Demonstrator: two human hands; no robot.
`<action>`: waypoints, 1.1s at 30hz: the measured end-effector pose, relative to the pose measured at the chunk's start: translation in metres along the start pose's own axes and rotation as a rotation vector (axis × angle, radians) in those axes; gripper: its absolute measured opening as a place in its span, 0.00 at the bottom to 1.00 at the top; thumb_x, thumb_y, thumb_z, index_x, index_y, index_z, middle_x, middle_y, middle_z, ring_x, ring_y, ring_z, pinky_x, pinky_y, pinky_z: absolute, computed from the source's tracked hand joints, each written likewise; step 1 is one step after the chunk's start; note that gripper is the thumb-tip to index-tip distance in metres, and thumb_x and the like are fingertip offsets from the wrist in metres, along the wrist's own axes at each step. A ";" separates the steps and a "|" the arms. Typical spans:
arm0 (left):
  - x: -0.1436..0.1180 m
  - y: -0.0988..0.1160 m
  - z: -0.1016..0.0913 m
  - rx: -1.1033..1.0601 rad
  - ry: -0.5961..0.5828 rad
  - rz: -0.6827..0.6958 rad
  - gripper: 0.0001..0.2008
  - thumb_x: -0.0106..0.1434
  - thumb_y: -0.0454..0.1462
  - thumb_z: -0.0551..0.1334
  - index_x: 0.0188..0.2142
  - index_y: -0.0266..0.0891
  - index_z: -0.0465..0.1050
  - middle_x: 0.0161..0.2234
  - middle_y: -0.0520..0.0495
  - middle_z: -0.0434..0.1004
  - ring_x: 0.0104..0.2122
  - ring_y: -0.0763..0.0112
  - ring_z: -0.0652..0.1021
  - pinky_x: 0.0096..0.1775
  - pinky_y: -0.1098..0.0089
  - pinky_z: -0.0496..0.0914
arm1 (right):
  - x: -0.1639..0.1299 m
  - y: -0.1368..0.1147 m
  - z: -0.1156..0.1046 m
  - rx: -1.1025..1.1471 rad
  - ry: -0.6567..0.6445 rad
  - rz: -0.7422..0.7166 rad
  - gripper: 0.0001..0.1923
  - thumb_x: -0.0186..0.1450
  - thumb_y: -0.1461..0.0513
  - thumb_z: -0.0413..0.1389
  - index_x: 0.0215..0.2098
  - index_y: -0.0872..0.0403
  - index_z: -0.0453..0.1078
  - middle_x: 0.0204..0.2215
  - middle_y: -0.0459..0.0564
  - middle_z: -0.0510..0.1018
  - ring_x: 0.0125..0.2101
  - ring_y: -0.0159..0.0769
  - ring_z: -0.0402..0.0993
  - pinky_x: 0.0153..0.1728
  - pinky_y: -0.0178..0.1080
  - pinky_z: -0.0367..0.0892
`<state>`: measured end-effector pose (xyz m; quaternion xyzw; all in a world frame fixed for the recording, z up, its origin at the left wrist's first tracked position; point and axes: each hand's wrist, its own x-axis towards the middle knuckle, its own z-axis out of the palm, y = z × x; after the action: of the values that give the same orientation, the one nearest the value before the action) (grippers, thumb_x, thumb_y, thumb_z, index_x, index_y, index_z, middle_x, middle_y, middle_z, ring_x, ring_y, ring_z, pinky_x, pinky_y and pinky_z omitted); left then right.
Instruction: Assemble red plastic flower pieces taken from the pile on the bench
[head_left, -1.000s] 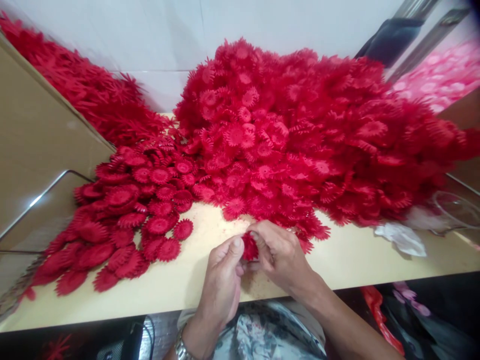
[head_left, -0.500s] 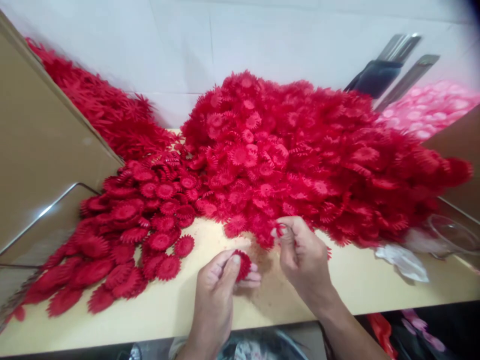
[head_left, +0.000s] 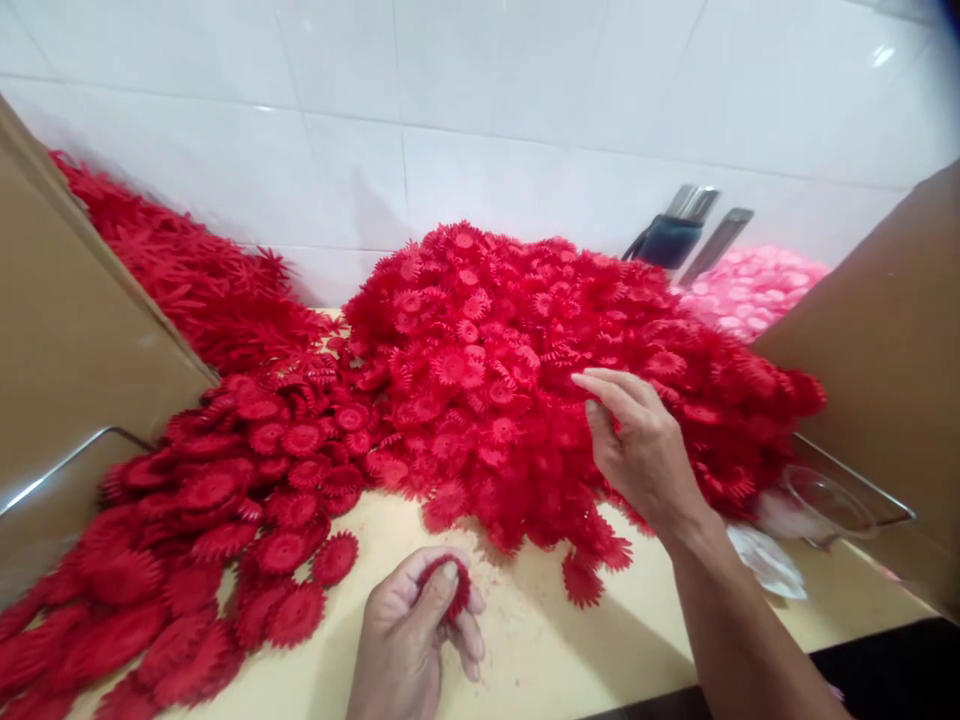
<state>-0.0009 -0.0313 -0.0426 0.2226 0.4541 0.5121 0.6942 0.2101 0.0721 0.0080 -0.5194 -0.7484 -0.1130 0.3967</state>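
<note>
At 6 o'clock on the tabletop [head_left: 525, 650], the left hand [head_left: 412, 640] was closed around one red flower piece [head_left: 455, 588], pinched under the thumb. The right hand [head_left: 641, 445] was spread open and empty, fingertips resting on the large red flower heap [head_left: 495, 390] at 1 o'clock. Flatter red discs [head_left: 225, 500] lay at 9 o'clock.
</note>
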 end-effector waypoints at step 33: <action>-0.012 -0.008 0.011 -0.067 -0.150 0.004 0.10 0.59 0.38 0.59 0.35 0.35 0.76 0.29 0.46 0.76 0.31 0.68 0.75 0.33 0.70 0.71 | -0.086 -0.090 0.012 0.568 -0.496 0.009 0.07 0.65 0.66 0.46 0.37 0.56 0.66 0.26 0.50 0.70 0.28 0.34 0.66 0.27 0.34 0.63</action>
<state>0.0121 -0.0439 -0.0382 0.2379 0.3833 0.5103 0.7322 0.1387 -0.0190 -0.0391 -0.4033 -0.8210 0.2300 0.3322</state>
